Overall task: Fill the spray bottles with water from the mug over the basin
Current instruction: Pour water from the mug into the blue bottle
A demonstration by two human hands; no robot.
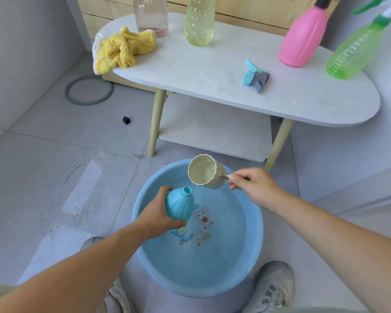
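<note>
Over the blue basin my left hand grips a small blue spray bottle with no cap, its open neck tilted up and to the right. My right hand holds the handle of a cream mug just above and right of the bottle's neck. The mug is tipped toward me and holds some water. The basin holds shallow water over cartoon pictures. A blue spray head lies on the white table.
On the table stand a clear pink bottle, a clear yellow-green bottle, a pink spray bottle and a green spray bottle. A yellow cloth lies at its left end. My shoes flank the basin.
</note>
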